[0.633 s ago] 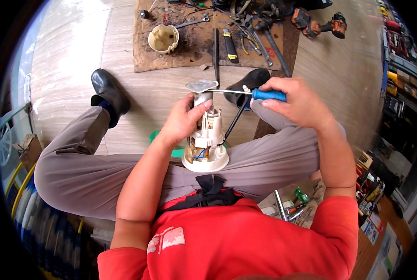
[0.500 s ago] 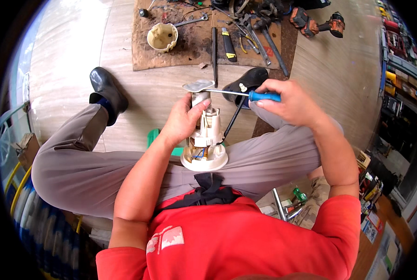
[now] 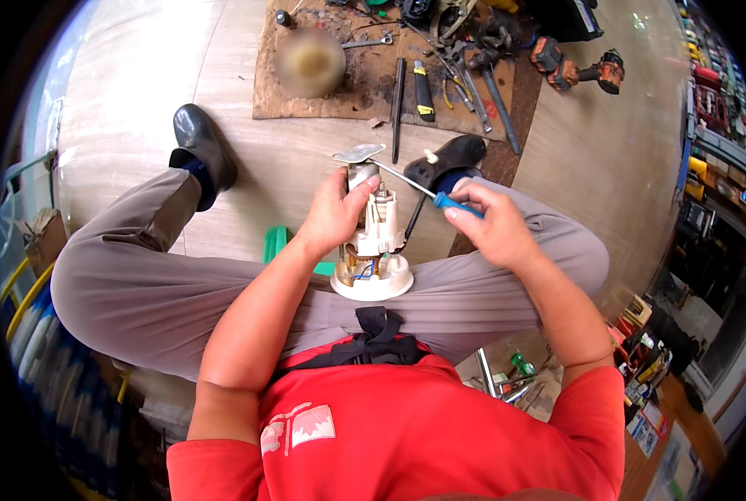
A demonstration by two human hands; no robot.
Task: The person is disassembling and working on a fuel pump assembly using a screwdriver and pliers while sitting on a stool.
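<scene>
Between my knees stands a fuel pump module (image 3: 381, 238) with a white plastic body, blue and brown wires and a round white flange at its near end. My left hand (image 3: 339, 209) is wrapped round its silvery pump cylinder near the far end. On top sits a flat, pale filter strainer (image 3: 359, 154). My right hand (image 3: 491, 221) grips the blue handle of a screwdriver (image 3: 455, 203). The screwdriver's shaft slants up to the left, its tip at the strainer's underside; whether it is wedged in I cannot tell. A black corrugated hose runs beside the module.
Ahead lies a stained cardboard sheet (image 3: 348, 96) with a blurred round cup (image 3: 310, 63), a utility knife (image 3: 424, 90), a black bar (image 3: 398, 110), a hammer (image 3: 496, 100) and several other tools. A cordless drill (image 3: 577, 67) rests to its right. A green stool (image 3: 277, 242) shows under me.
My right hand has moved down and left, tilting the screwdriver from nearly level to a slant with its handle lower. My left hand still holds the pump. The whole view has shifted slightly.
</scene>
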